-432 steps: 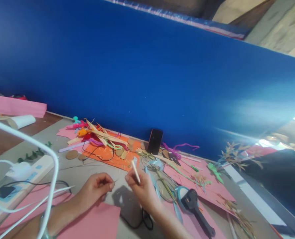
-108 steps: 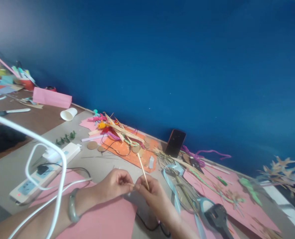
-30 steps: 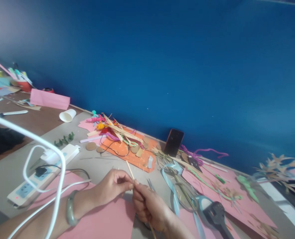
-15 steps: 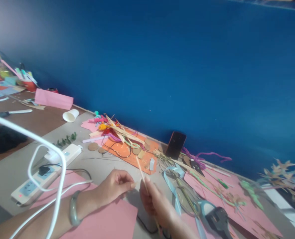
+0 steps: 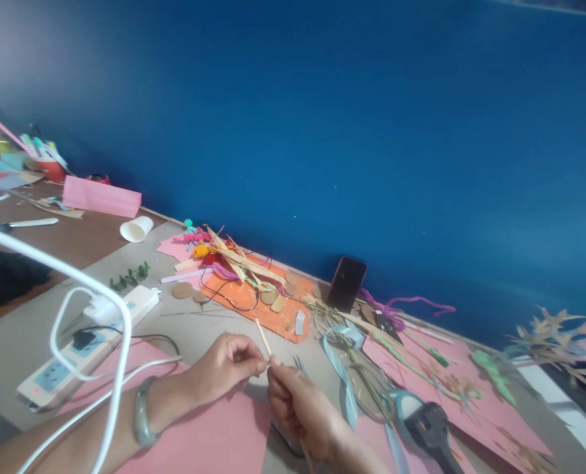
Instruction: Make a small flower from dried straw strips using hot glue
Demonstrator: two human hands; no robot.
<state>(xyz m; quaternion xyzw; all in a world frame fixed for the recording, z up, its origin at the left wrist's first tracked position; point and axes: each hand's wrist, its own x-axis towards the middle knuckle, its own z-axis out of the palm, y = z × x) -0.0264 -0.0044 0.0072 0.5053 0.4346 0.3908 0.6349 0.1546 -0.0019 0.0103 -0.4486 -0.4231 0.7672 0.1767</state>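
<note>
A thin pale straw-like strip (image 5: pixel 263 338) is gripped in my right hand (image 5: pixel 300 401), its upper end sticking up past the thumb and its lower part trailing below the palm. My left hand (image 5: pixel 231 365), with a green bangle on the wrist, is closed in a pinch, fingertips right beside the right thumb. Whatever lies between those left fingertips is too small to make out. Both hands are above a sheet of pink paper (image 5: pixel 214 434) and the grey tabletop.
To the left lies a white power strip (image 5: pixel 88 355), with a white cable (image 5: pixel 120 368) looping across the foreground. Straw and pipe cleaners cover an orange sheet (image 5: pixel 253 303) ahead. A phone (image 5: pixel 346 283) leans against the blue wall; a glue gun (image 5: pixel 431 431) and light-blue ribbon (image 5: pixel 340 368) sit right.
My right hand has moved slightly left and up, bringing the strip against the left fingertips. Less of the strip's upper end sticks out now. My left hand stays pinched, nearly in place.
</note>
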